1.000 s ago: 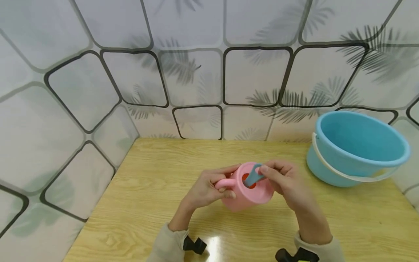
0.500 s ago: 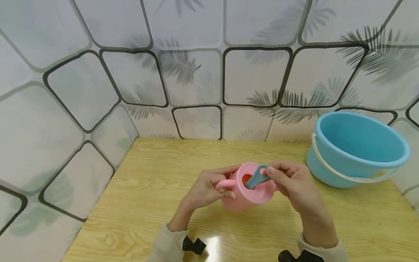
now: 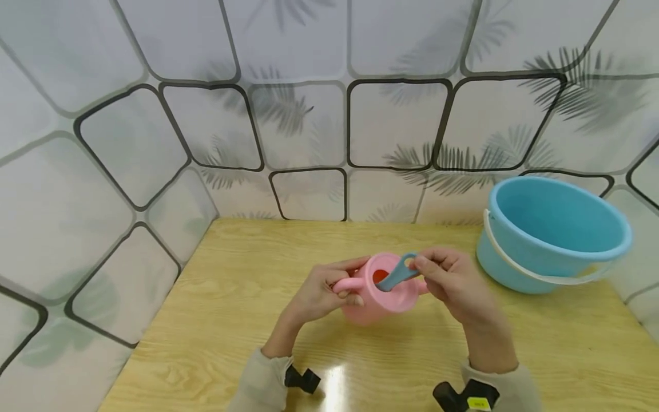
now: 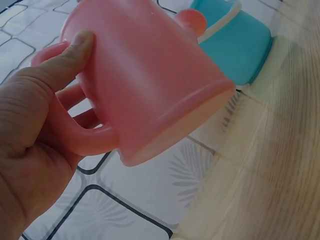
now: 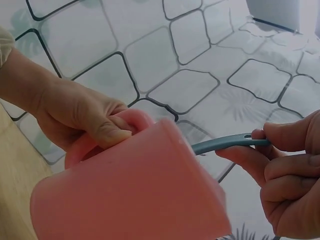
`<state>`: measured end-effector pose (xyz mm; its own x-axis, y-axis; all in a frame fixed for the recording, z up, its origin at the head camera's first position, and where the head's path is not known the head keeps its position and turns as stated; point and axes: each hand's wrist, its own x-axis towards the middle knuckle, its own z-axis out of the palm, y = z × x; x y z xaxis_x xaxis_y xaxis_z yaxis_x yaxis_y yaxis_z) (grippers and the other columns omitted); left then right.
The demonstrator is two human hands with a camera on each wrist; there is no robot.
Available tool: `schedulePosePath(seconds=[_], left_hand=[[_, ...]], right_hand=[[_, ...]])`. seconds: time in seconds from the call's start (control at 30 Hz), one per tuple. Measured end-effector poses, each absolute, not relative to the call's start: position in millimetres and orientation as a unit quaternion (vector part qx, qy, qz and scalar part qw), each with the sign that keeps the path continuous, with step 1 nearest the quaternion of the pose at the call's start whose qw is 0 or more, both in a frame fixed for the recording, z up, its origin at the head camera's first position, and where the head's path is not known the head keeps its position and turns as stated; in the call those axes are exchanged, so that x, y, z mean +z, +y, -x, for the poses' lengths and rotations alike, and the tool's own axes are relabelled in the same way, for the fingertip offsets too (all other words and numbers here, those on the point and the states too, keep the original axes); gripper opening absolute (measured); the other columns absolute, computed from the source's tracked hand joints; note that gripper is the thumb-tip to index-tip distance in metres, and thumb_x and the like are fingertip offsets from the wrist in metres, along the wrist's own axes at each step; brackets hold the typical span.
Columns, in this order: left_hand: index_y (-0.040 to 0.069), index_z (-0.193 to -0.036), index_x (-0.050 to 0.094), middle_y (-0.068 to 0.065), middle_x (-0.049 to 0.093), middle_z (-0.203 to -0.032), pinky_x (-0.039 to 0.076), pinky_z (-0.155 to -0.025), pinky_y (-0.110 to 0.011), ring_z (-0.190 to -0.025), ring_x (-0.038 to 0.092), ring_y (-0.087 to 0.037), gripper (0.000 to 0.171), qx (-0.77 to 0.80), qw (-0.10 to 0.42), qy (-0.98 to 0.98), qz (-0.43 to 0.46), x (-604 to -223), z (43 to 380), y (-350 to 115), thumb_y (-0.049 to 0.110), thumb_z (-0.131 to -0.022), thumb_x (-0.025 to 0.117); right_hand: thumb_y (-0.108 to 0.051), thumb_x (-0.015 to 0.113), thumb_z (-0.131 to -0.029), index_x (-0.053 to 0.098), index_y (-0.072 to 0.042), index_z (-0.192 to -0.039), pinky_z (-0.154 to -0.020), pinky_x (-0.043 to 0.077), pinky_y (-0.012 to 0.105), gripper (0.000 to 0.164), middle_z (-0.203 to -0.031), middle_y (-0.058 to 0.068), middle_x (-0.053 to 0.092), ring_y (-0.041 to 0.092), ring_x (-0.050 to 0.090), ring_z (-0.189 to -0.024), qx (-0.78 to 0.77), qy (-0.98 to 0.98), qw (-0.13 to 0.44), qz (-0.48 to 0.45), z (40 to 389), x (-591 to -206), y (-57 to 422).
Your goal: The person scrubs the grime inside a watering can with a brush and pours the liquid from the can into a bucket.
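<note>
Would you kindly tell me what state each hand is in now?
Left hand: closed, holding the pink watering can.
Right hand: closed, pinching the blue utensil.

left forearm (image 3: 264,377) and right forearm (image 3: 491,349) extend forward, converging. left hand (image 3: 323,290): fingers curled in a grip, thumb (image 4: 70,60) extended on the opposing side. right hand (image 3: 455,280): thumb and forefinger set in a pinch, remaining fingers (image 5: 287,190) folded toward the palm. hands near each other, apart.
</note>
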<state>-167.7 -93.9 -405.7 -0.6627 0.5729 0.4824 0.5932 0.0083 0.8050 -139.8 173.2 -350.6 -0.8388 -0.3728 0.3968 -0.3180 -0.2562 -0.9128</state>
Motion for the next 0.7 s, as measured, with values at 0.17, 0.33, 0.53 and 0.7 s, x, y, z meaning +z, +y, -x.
schedulePosePath(seconds=[0.17, 0.33, 0.53, 0.7], left_hand=[[-0.006, -0.117, 0.069, -0.016, 0.057, -0.141, 0.055, -0.086, -0.028, -0.120, 0.062, -0.025, 0.038, -0.587, 0.002, -0.694, 0.416, -406, 168, -94, 0.004, -0.081, 0.078], [0.003, -0.068, 0.063, -0.014, 0.056, -0.142, 0.049, -0.081, -0.024, -0.125, 0.059, -0.026, 0.021, -0.589, 0.008, -0.691, 0.419, -403, 170, -93, 0.004, -0.081, 0.079], [0.002, -0.075, 0.069, -0.015, 0.055, -0.142, 0.052, -0.087, -0.027, -0.127, 0.057, -0.029, 0.020, -0.609, 0.005, -0.675, 0.416, -403, 169, -96, 0.019, -0.083, 0.077], [-0.003, -0.091, 0.073, -0.014, 0.056, -0.142, 0.053, -0.091, -0.030, -0.125, 0.059, -0.027, 0.021, -0.605, 0.005, -0.681, 0.414, -401, 168, -98, 0.016, -0.083, 0.078]], right_hand=[[0.002, 0.050, -0.101, 0.075, -0.016, -0.095, -0.041, 0.010, 0.038, 0.032, -0.051, -0.001, 0.034, 0.023, 0.013, -0.045, -0.736, 0.626, 0.027, 0.257, 137, -349, 167], [0.005, 0.052, -0.099, 0.075, -0.014, -0.099, -0.040, 0.005, 0.036, 0.030, -0.058, -0.006, 0.061, 0.021, 0.012, -0.043, -0.765, 0.613, -0.064, 0.188, 132, -342, 166], [0.004, 0.056, -0.098, 0.073, -0.018, -0.108, -0.039, 0.009, 0.037, 0.029, -0.057, -0.007, 0.060, 0.022, 0.015, -0.041, -0.747, 0.640, -0.059, 0.167, 133, -343, 153], [0.004, 0.057, -0.097, 0.075, -0.010, -0.105, -0.038, 0.010, 0.035, 0.024, -0.053, -0.006, 0.048, 0.020, 0.018, -0.042, -0.743, 0.636, -0.108, 0.178, 131, -343, 149]])
